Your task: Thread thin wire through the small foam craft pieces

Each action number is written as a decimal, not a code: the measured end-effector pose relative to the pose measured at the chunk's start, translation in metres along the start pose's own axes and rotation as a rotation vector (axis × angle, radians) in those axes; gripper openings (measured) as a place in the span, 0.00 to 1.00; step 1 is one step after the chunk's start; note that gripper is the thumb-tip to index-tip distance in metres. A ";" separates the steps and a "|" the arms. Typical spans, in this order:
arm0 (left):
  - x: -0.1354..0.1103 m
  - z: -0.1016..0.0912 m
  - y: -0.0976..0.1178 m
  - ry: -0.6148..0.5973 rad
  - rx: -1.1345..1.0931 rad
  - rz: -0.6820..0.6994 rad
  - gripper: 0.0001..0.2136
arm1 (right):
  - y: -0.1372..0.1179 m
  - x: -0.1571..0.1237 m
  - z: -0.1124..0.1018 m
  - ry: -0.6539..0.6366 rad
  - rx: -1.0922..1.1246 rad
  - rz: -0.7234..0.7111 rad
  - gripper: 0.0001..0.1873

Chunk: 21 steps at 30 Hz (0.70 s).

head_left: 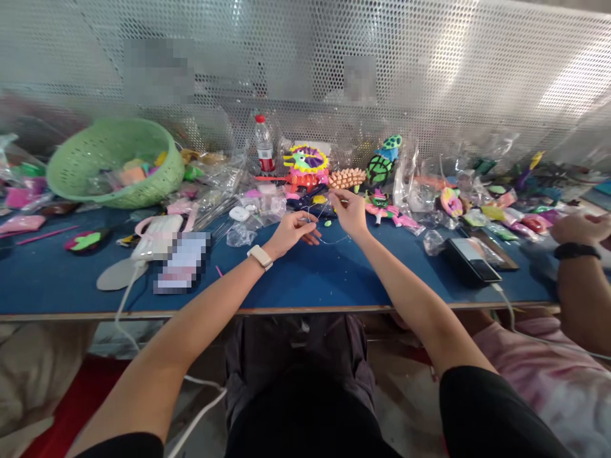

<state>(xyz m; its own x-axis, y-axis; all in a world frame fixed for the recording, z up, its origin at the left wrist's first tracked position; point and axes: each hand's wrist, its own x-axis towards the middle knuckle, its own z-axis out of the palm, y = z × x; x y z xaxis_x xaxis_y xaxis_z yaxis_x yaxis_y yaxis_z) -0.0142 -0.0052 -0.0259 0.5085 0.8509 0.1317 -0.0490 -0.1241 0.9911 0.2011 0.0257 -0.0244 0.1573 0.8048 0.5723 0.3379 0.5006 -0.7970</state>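
The blue tabletop's (305, 286) front strip afforded passage between the forearms (219, 302); the phone (184, 262) and black device (465, 267) flanked it, and colourful figures (308, 160) obstructed the rear.

Thread (335, 243), pale: too fine to trace whole between left hand (292, 232) and right hand (351, 213); anything inside either grip, too small to tell. Phone (184, 262), left: screen pixelated. Bottle (265, 143): label too small to read. Basket (117, 198), green: contents partly hidden by near wall. Perforated panel (286, 63): two patches blurred. Black sleeves (491, 407): cut by lower edge. Co-worker's hand (578, 228): cut by right edge.
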 end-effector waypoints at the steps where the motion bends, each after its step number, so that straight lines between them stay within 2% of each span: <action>1: 0.000 0.000 0.000 -0.008 0.005 0.005 0.13 | -0.002 -0.001 0.000 0.018 -0.010 -0.009 0.13; 7: 0.002 0.000 0.009 0.056 0.058 0.103 0.12 | -0.011 -0.008 0.001 0.079 -0.019 -0.109 0.11; 15: 0.001 -0.002 0.014 0.023 0.090 0.111 0.12 | -0.008 -0.007 -0.009 0.105 -0.307 -0.339 0.16; 21: -0.002 0.002 0.015 0.006 0.091 0.134 0.14 | -0.006 -0.004 -0.013 0.045 -0.461 -0.444 0.20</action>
<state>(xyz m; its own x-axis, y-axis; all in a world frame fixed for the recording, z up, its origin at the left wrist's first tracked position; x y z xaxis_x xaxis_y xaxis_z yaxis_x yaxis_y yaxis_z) -0.0146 -0.0096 -0.0114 0.4973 0.8269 0.2626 -0.0373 -0.2820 0.9587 0.2106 0.0148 -0.0192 -0.0536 0.5333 0.8443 0.7429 0.5862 -0.3231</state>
